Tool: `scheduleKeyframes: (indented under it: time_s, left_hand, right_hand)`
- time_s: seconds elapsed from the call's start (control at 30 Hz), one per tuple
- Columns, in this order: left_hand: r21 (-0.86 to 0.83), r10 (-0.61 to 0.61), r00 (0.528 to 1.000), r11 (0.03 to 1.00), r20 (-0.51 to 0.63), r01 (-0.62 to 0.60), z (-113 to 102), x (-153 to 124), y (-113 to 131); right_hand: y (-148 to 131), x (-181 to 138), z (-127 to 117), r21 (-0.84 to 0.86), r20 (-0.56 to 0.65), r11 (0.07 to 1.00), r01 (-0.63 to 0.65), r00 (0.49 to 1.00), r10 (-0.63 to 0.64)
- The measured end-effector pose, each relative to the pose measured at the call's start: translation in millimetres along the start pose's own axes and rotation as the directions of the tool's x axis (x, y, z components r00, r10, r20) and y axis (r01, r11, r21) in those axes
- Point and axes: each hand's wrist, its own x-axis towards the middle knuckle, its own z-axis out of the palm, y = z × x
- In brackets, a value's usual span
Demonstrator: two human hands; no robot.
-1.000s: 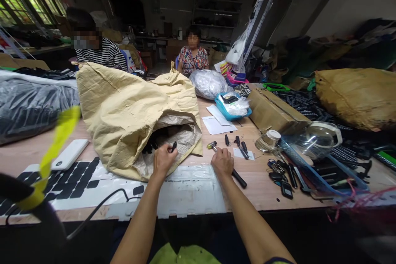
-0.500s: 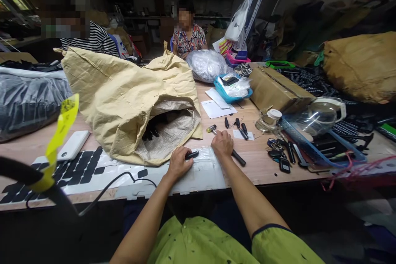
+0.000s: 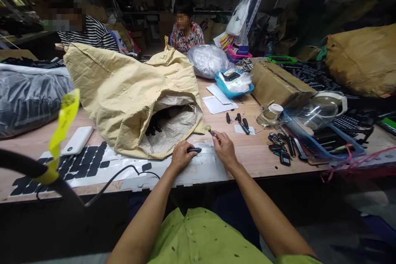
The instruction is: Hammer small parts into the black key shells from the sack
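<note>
My left hand [image 3: 181, 156] is closed on a small black part [image 3: 194, 149], pressed down on a clear plastic sheet [image 3: 201, 165] at the table's front edge. My right hand [image 3: 224, 148] grips the handle of a small hammer, whose yellowish head [image 3: 208, 128] is raised just above the table near the part. An open tan sack [image 3: 130, 99] with more black parts inside [image 3: 153, 128] lies just behind my left hand.
Black key-like parts [image 3: 241, 123] and a bunch of keys [image 3: 280, 152] lie to the right, with a glass jar [image 3: 269, 116], a cardboard box [image 3: 278, 84] and a blue tray [image 3: 233, 86]. A white power bank [image 3: 77, 140] sits left. Two people sit across the table.
My left hand drew the black part out of the sack and set it on the plastic sheet. My right hand lifted the hammer off the table and swung it toward the part.
</note>
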Motion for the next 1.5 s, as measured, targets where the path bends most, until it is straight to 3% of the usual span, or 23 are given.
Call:
scheduleKeyframes:
  time_s: [0.1, 0.2, 0.53, 0.7, 0.87, 1.03, 1.27, 1.5]
  left_hand:
    - [-0.005, 0.005, 1.000, 1.000, -0.007, -0.005, 0, 0, 0]
    - [0.007, 0.027, 1.000, 1.000, -0.006, -0.027, 0, 0, 0]
    - [0.001, 0.040, 0.999, 0.999, -0.011, -0.040, 4, 2, -4]
    - [-0.002, 0.058, 0.998, 0.998, -0.016, -0.058, 4, 2, -5]
    - [-0.019, 0.065, 0.997, 0.998, -0.030, -0.065, 5, 2, -6]
    - [-0.005, 0.066, 0.997, 0.998, -0.041, -0.066, 6, 1, -6]
    - [0.003, 0.052, 0.998, 0.999, -0.028, -0.052, 4, 0, -4]
    - [0.036, 0.060, 0.998, 0.998, -0.034, -0.059, 7, -2, -5]
  right_hand:
    - [-12, -31, -1, 0.157, 0.056, 0.979, 0.131, 0.988, -0.141]
    - [-19, -48, -1, 0.213, 0.084, 0.961, 0.179, 0.976, -0.201]
    - [-29, -53, -4, 0.082, 0.090, 0.973, 0.217, 0.970, -0.224]
    - [-27, -57, 1, -0.011, 0.149, 0.987, 0.163, 0.976, -0.160]
    - [-25, -55, -5, 0.006, 0.065, 0.986, 0.168, 0.984, -0.169]
    - [-19, -58, -5, -0.012, 0.134, 0.993, 0.115, 0.985, -0.113]
    - [4, -21, -2, -0.189, -0.021, 0.981, 0.036, 0.999, -0.040]
    - [26, 19, 10, -0.397, -0.003, 0.912, -0.102, 0.994, 0.110]
